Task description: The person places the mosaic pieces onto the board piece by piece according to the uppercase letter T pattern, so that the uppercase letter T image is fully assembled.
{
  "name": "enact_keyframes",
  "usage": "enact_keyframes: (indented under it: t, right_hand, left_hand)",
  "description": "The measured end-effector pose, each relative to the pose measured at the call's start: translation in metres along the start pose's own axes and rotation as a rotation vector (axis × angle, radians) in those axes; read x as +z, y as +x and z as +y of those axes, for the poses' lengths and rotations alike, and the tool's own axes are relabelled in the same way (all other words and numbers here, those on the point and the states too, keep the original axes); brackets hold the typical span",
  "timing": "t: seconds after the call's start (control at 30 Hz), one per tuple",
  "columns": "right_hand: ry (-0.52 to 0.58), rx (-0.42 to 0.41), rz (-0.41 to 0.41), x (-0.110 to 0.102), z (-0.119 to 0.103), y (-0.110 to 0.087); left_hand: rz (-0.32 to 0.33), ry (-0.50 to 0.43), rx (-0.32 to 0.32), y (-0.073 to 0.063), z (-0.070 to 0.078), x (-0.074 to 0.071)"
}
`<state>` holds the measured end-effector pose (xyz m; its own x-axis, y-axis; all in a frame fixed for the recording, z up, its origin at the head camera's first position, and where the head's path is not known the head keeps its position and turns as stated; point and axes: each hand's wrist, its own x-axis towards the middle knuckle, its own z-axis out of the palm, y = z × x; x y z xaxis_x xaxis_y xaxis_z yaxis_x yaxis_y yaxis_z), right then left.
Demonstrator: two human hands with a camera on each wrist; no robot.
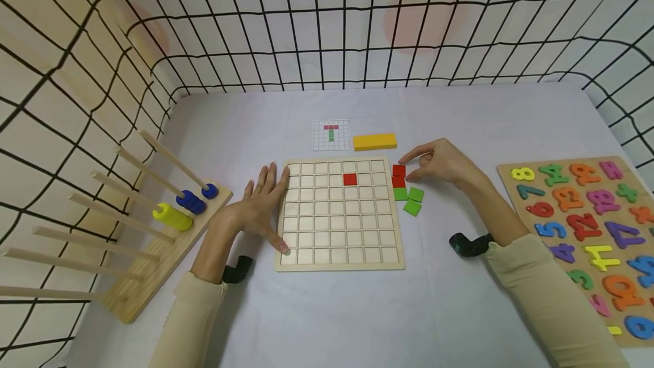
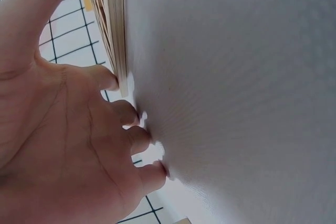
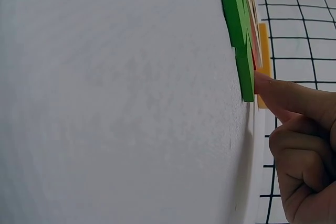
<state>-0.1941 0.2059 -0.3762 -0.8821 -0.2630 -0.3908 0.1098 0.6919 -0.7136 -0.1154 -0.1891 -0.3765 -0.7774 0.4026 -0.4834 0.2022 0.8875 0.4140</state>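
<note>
In the head view a square wooden grid board lies flat in the middle, with one red tile in an upper cell. My left hand rests at the board's left edge, fingers spread, thumb on the lower left rim. At the board's right edge, my right hand has its thumb and index finger at the upper of two red tiles, other fingers curled. Several green tiles lie just below. In the right wrist view a green tile partly hides the red at the thumb tip.
Behind the board lie a small printed pattern card and a yellow block. A wooden peg rack with blue and yellow beads stands at left. A number puzzle board lies at right. Black wire mesh encloses the table.
</note>
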Motion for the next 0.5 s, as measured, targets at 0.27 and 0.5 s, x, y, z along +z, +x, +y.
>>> enact_keyframes:
  t: [0.27,0.5]
  right_hand:
    - [-0.002,0.000,0.004,0.0012,-0.0002,0.0015]
    - [-0.011,-0.001,0.007,0.0001,0.0008,0.0008]
  left_hand:
    - [-0.001,-0.003,-0.006,-0.0007,-0.0003,0.0008]
    - [0.002,0.002,-0.002,-0.0002,-0.0003,0.0009]
